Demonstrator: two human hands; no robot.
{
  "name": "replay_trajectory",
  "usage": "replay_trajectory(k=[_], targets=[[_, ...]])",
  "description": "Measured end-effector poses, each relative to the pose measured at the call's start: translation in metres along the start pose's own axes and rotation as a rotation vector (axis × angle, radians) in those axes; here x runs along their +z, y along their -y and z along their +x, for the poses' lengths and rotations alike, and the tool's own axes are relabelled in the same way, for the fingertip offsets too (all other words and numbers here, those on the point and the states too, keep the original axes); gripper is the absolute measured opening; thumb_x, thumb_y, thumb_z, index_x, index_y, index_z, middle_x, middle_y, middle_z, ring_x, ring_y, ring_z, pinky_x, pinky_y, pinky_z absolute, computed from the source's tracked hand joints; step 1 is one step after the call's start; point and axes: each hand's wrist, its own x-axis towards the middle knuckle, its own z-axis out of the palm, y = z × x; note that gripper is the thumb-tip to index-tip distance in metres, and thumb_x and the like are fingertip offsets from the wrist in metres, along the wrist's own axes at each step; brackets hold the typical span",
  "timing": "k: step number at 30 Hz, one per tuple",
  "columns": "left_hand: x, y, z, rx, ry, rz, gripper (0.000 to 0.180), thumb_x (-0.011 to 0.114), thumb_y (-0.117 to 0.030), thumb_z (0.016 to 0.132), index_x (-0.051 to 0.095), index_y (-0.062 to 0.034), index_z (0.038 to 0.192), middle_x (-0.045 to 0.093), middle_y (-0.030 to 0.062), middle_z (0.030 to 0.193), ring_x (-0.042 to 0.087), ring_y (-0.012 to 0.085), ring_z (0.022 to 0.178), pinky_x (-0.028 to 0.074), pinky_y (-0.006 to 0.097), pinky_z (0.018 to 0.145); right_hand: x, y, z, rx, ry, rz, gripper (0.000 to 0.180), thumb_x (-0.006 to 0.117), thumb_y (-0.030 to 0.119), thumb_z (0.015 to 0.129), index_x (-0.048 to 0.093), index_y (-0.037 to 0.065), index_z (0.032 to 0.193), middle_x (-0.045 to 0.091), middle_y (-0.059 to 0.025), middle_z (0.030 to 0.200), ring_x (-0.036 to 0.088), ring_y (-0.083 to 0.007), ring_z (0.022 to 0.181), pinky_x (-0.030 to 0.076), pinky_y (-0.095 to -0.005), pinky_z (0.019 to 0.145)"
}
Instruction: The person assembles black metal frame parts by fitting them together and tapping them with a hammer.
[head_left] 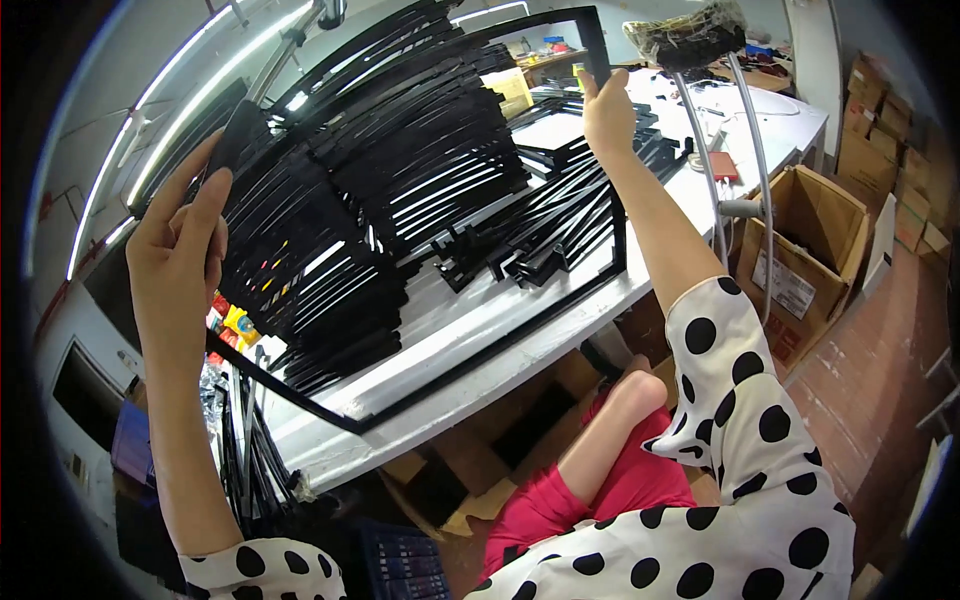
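A thin black rectangular frame is held up in front of me between both hands. My left hand pinches its left side near the upper left, thumb against fingers. On the upper right side, my right hand grips the frame close to its corner. The frame's lower edge passes over the front of the white table. Behind it rise tall stacks of similar black frames, partly overlapped by the held one. Loose black strips and corner pieces lie right of the stacks.
A metal-legged stand with a wrapped top is at the right. Beside it is an open cardboard box on the floor. More cartons are piled farther right. Black strips lean at the table's left end. A blue crate sits below.
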Motion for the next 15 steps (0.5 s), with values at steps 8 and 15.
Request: replay_trajectory(k=[8,15], targets=[[0.027,-0.012,0.024,-0.143,0.074,-0.064,0.045,0.060,-0.039,0.088,0.058,-0.0100,0.123,0.047,-0.0032,0.058,0.036,0.0013,0.040,0.023,0.017,0.037,-0.003,0.028,-0.045,0.034,0.573,0.691,0.037,0.045,0.037,0.097,0.043,0.000,0.098,0.052,-0.0080,0.062,0.053,-0.0178,0.050,0.043,-0.0310,0.048],[0.050,-0.020,0.080,-0.027,0.273,-0.281,0.042,0.054,-0.035,0.093,0.053,-0.0123,0.128,0.050,-0.0024,0.064,0.035,0.0002,0.040,0.025,0.016,0.035,0.006,0.002,-0.091,-0.076,0.464,0.652,0.026,0.044,0.025,0.098,0.046,-0.001,0.095,0.060,-0.0144,0.069,0.060,-0.0241,0.059,0.045,-0.0329,0.053]])
